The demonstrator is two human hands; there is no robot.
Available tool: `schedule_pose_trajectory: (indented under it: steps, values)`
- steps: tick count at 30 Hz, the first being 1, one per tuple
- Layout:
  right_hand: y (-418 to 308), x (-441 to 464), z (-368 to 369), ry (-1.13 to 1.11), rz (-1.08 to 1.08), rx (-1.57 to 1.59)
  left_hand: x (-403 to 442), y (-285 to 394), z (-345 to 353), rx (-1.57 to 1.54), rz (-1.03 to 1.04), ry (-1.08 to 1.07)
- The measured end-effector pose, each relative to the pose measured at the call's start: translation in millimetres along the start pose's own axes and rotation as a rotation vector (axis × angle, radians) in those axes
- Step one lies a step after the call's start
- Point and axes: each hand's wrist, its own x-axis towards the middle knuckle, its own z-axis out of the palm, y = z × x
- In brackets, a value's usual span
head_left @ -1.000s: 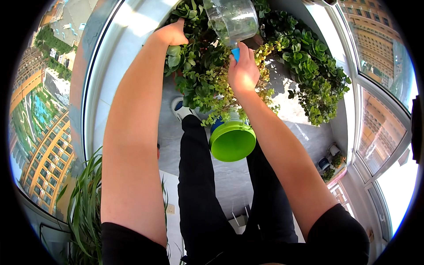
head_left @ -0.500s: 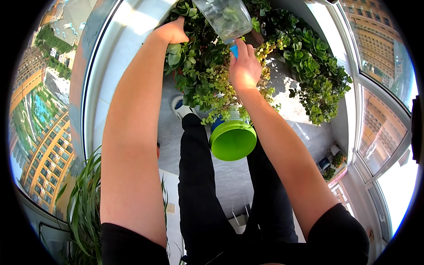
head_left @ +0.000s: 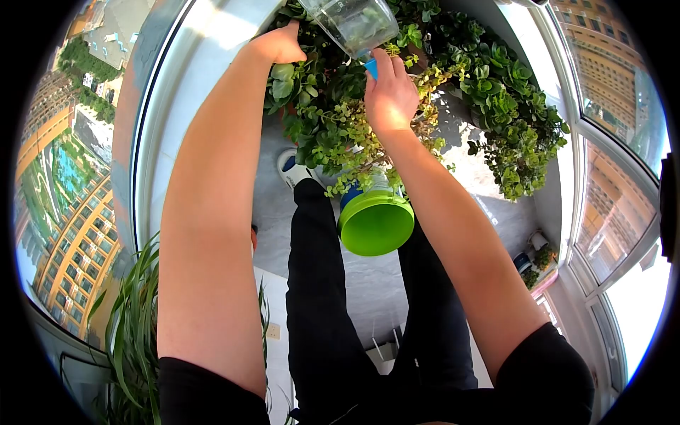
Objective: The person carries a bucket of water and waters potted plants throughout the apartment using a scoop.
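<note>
My right hand (head_left: 392, 91) is closed around a blue handle (head_left: 372, 68) at the near end of a clear plastic container (head_left: 358, 27), which is tilted over the plants at the top. Green leaves show through its see-through wall. My left hand (head_left: 285, 46) reaches into the thick-leaved green plant (head_left: 312, 85) at the upper left. Its thumb side shows, but the other fingers are hidden among the leaves. Below my right hand, thin stems with small yellow-green leaves (head_left: 361, 131) hang down toward a bright green round tub (head_left: 376, 225).
More leafy plants (head_left: 496, 99) stand along the right wall. White sill (head_left: 195, 64) and windows (head_left: 613, 177) border both sides. Long-leaved plants (head_left: 138, 312) rise at the lower left. My shoe (head_left: 294, 168) rests on the grey tiled floor (head_left: 368, 304). Small pots (head_left: 524, 262) sit at the right.
My right hand and the clear container have moved slightly up and left. My left hand stays among the leaves, shifted only a little.
</note>
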Motion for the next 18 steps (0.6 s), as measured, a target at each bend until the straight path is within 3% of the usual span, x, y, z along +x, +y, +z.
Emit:
schedule_pose_trajectory:
  steps: [2,5,7,9,10,12,14,16,18]
  values:
    - [-2.3,-0.9,-11.8,-0.010,0.003,0.008,-2.2,1.7,3.2,0.004,0.017,0.006]
    - [-5.3,-11.9,-42.1,0.126,-0.016,0.391,-16.1,17.5,4.3,-0.009,0.033,0.037]
    - [-5.2,-37.8,-85.8,-0.111,0.353,0.677,-26.8,25.3,7.1,0.045,0.035,0.058]
    - [17.4,-82.7,-115.8,-0.189,0.568,0.948,-48.7,45.5,-0.5,0.118,0.016,0.085]
    - [26.3,-109.1,-135.1,-0.192,0.569,0.870,-66.9,59.5,0.6,0.177,0.020,0.206]
    - [38.6,-166.9,-181.0,-0.259,0.628,0.748,-97.2,74.2,14.8,0.253,0.246,0.578]
    - [43.5,-220.7,-229.2,-0.342,0.579,0.653,-136.8,102.3,32.7,0.005,0.506,0.861]
    - [57.0,-260.6,-262.6,-0.360,0.491,0.561,-197.9,137.6,54.2,-0.151,0.447,0.711]
    - [72.7,-293.9,-279.0,-0.507,0.326,0.352,-244.6,157.8,105.9,-0.368,0.273,0.365]
